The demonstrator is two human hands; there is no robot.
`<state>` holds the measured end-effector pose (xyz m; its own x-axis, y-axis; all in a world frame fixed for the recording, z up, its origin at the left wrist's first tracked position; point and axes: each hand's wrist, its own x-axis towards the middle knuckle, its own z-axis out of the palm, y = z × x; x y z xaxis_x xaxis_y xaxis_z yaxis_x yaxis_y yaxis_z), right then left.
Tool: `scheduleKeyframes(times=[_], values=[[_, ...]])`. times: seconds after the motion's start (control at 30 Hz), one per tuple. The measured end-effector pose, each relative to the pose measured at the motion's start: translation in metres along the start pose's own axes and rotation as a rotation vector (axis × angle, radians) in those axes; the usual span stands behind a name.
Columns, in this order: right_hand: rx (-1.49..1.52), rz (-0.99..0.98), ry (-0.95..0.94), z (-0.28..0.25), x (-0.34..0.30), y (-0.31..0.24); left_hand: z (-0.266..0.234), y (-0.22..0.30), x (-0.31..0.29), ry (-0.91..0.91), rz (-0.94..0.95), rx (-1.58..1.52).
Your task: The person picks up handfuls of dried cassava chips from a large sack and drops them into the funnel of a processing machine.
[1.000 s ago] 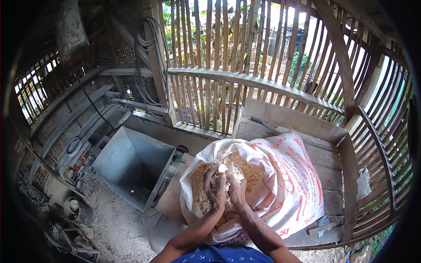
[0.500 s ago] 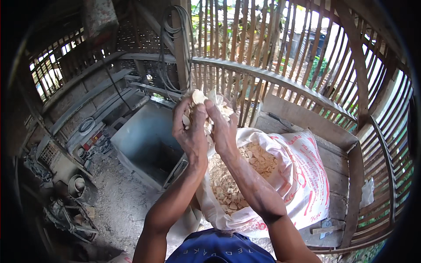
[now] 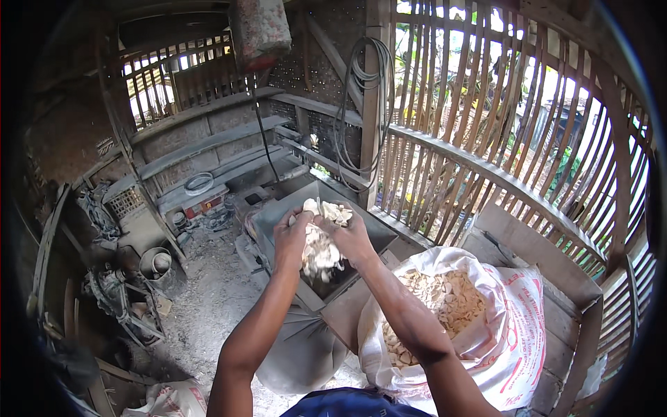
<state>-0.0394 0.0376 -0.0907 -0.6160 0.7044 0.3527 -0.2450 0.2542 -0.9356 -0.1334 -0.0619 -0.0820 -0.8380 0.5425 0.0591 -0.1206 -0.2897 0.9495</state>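
Note:
My left hand point(image 3: 290, 242) and my right hand point(image 3: 354, 242) are cupped around a heap of pale dried chips point(image 3: 321, 240). Both are over the grey metal hopper point(image 3: 266, 221), and some chips, blurred by motion, drop from between the palms into its dark opening. To the right, beneath my right forearm, stands a white woven sack point(image 3: 524, 340) with red print. Its mouth is rolled back, and more of the same chips point(image 3: 455, 302) fill it.
Wooden planks point(image 3: 559, 326) lie under the sack, beside a slatted wall point(image 3: 479, 104). A coiled cable point(image 3: 365, 76) hangs on a post. A weathered block point(image 3: 260, 31) hangs overhead. At left are a bucket point(image 3: 161, 267) and cluttered machine parts point(image 3: 128, 302) on the dusty floor point(image 3: 208, 285).
Both hands have gone left with the chips, from beside the sack to above the hopper. Chips now fall from them. The view has turned left.

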Motion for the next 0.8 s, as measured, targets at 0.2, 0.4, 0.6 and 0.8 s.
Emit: scheduleKeyframes(times=[0.2, 0.4, 0.6, 0.8], values=[[-0.496, -0.087, -0.123, -0.019, -0.011, -0.025, -0.019, -0.005, 0.015, -0.234, 0.187, 0.121], [-0.68, -0.207, -0.118, -0.027, -0.012, -0.03, -0.018, -0.011, 0.019, -0.342, 0.209, 0.399], [-0.618, -0.277, -0.155, -0.023, -0.013, -0.028, -0.026, -0.02, 0.018, -0.274, 0.314, 0.5], [-0.608, -0.218, -0.161, -0.022, -0.013, -0.024, -0.018, -0.005, 0.005, -0.222, 0.202, 0.458]])
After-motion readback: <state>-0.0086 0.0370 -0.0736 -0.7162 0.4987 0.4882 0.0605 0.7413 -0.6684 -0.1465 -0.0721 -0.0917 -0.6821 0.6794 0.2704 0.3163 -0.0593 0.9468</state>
